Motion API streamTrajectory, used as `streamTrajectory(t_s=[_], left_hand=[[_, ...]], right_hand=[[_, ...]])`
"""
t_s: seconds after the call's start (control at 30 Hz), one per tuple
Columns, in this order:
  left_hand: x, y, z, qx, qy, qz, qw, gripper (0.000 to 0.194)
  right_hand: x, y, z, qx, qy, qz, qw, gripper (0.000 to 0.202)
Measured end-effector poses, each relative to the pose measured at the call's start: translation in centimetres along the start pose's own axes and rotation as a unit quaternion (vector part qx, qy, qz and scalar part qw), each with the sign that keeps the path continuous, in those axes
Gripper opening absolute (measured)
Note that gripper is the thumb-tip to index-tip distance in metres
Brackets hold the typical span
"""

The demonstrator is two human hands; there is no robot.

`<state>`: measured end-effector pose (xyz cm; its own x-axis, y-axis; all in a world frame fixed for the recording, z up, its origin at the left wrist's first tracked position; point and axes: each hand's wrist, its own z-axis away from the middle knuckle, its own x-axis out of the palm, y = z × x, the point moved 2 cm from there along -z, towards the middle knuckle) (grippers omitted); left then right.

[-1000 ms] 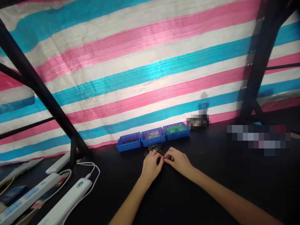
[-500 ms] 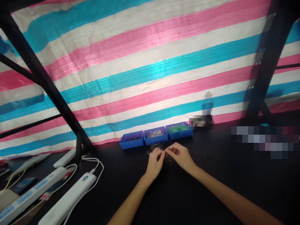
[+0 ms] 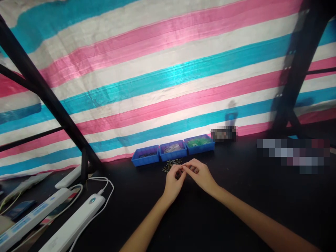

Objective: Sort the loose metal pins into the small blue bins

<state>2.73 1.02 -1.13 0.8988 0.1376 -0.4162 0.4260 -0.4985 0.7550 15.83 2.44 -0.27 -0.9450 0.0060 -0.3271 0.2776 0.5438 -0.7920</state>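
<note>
My left hand (image 3: 173,180) and my right hand (image 3: 200,174) meet over the black table, fingertips pinched together and touching. Whatever is between the fingers is too small and hidden to make out. Just beyond my left hand lies a loose pile of thin, brass-coloured screw-like pieces (image 3: 172,163). Behind the pile three blue bins stand side by side: the left bin (image 3: 146,160) holds small dark pieces, the middle bin (image 3: 173,155) clear or whitish pieces, and the right bin (image 3: 200,149) green pieces.
At left lie a white power strip (image 3: 34,217) and a long white device (image 3: 75,224) with a white cable (image 3: 111,190). A black metal frame (image 3: 52,101) stands before a striped tarp (image 3: 157,80). Blurred-out items (image 3: 294,152) are at the right.
My fingertips have drawn a little closer together. The whole view has shifted slightly, so the bins and table appear a bit further left; the bins stay in place.
</note>
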Motion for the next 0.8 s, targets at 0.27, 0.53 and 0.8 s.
streamTrajectory(t_s=[0.27,0.53,0.8], left_hand=[[-0.8,0.9,-0.3,-0.021,0.059,0.039,0.997,0.021],[-1.1,-0.3,-0.5,-0.087,0.087,0.106,0.987,0.023],[-1.4,0.3,-0.6,-0.051,0.079,0.074,0.993,0.024]], right_hand=[[-0.5,-0.1,-0.4,-0.005,0.065,-0.020,0.998,0.023],[0.4,-0.3,0.3,-0.007,-0.018,0.015,1.000,0.022],[0.5,0.1,0.3,-0.003,-0.040,0.014,0.999,0.023]])
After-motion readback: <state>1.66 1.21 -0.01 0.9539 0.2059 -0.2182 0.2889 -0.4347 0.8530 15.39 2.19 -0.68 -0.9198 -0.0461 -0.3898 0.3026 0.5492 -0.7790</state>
